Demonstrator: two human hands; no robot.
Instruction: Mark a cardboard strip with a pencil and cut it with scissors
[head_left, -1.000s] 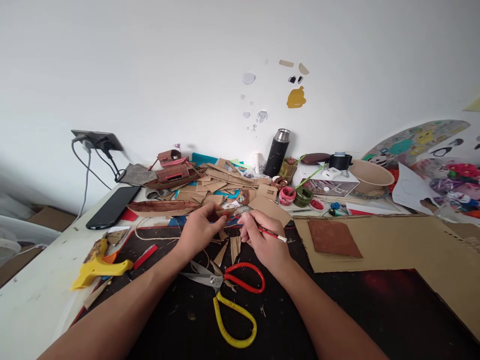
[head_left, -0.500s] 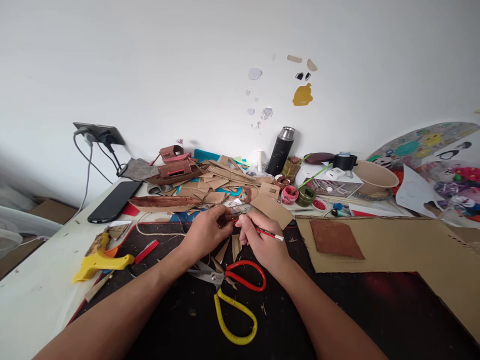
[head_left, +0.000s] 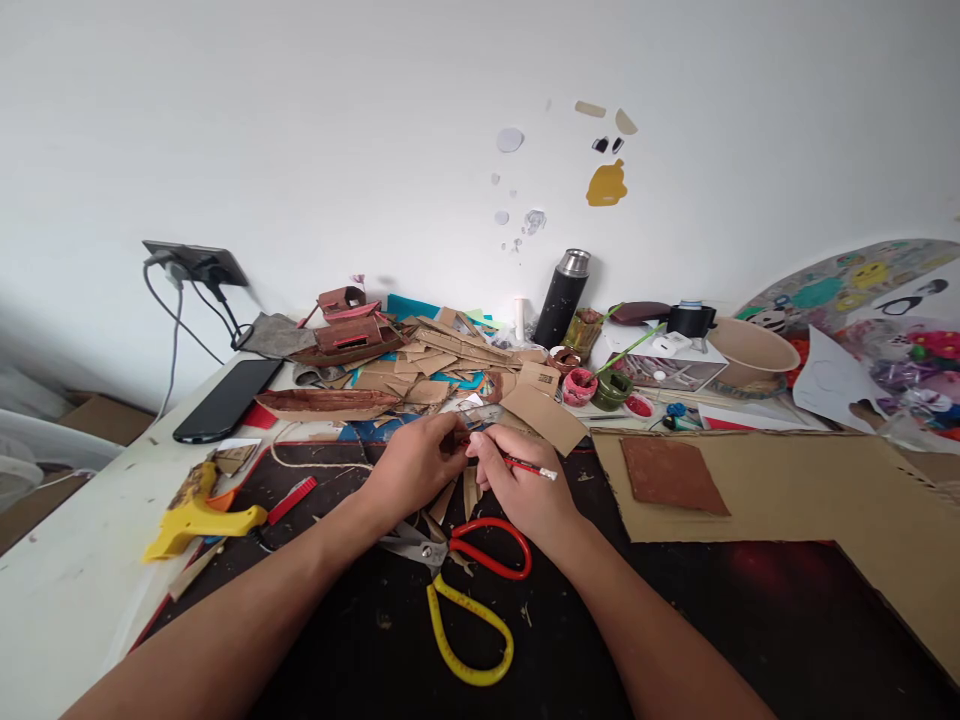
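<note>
My right hand (head_left: 521, 480) is closed around a red-and-black pencil (head_left: 531, 466), its white eraser end pointing right. The pencil's other end runs toward my left hand (head_left: 421, 462), whose fingers are pinched together; what they hold is hidden behind them. The two hands almost meet over the dark mat. Just below them lie open scissors (head_left: 472, 590) with one red and one yellow handle. Narrow cardboard strips (head_left: 471, 492) lie under the fingers. Behind my left hand is a brown cardboard boat hull (head_left: 326, 402).
A yellow glue gun (head_left: 202, 515) and a phone (head_left: 229, 400) lie left. Cardboard scraps (head_left: 442, 350) pile up behind. Paint jars (head_left: 579, 386) and a black thermos (head_left: 561, 300) stand at the back. On the right, a reddish-brown square (head_left: 673, 475) rests on a cardboard sheet (head_left: 802, 490).
The pencil's eraser end has shifted slightly left, along with my right hand, which has drawn closer to my left. The left hand keeps nearly the same place.
</note>
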